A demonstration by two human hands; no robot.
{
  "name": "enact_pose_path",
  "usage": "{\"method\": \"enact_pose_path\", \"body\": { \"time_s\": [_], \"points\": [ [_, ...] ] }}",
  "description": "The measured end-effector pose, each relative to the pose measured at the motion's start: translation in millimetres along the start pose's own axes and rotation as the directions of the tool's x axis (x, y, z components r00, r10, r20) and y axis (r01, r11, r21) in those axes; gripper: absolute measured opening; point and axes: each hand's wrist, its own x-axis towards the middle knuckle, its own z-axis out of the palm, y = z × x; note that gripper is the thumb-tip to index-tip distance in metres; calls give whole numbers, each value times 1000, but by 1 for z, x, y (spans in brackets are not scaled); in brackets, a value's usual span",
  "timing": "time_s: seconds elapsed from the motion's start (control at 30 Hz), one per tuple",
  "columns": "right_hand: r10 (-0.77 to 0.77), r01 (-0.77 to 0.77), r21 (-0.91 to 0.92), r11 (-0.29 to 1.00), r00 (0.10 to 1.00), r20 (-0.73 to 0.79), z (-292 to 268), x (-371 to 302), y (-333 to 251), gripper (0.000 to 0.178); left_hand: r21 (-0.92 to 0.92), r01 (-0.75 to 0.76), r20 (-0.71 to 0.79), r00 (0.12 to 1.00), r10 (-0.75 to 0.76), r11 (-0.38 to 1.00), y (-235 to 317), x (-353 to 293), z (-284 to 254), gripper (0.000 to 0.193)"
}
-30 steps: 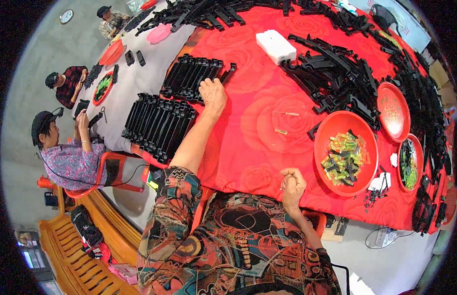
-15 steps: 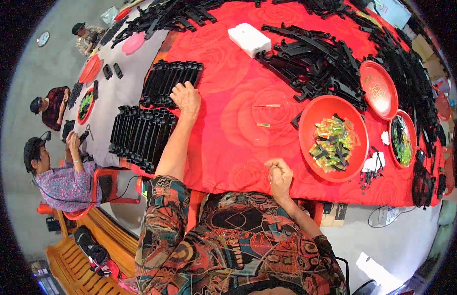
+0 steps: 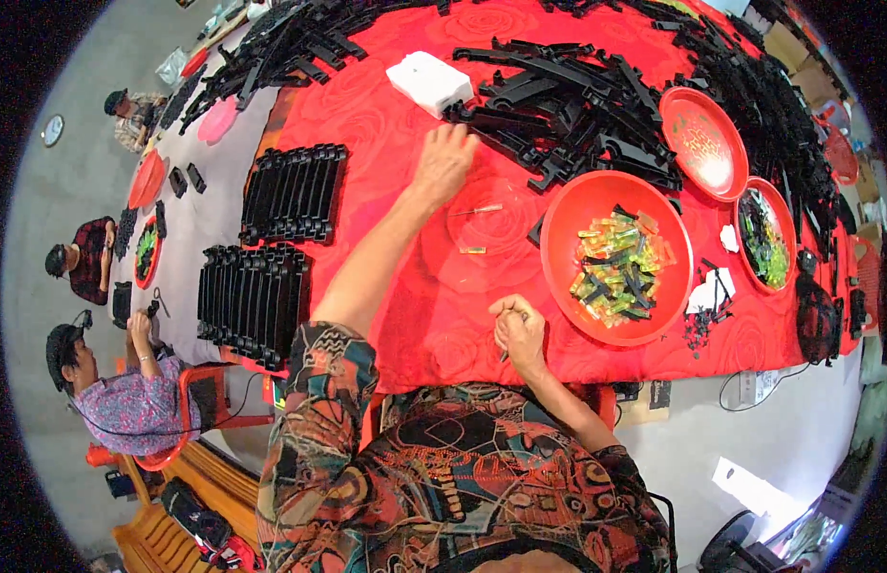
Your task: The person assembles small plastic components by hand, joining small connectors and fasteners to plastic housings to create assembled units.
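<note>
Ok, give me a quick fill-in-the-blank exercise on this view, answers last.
The left hand is near a loose pile of parts coloured ____.
The block beside that pile is coloured ____.
The right hand is near a large bowl coloured ____.
Neatly lined-up groups of parts left of the left hand number ____.
Missing words: black; white; red; two.
</note>
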Motion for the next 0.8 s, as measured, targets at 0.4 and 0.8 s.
{"method": "enact_pose_path", "body": {
  "time_s": [0.4,0.8],
  "points": [
    [-33,35,-43,998,999,34,2,-5,1,16,167,-201,209,964,165,965,32,60,30,25],
    [-27,30,-82,996,999,42,-2,0,4,14,200,-123,367,929,42,972,30,21,0,24]
  ]
}}
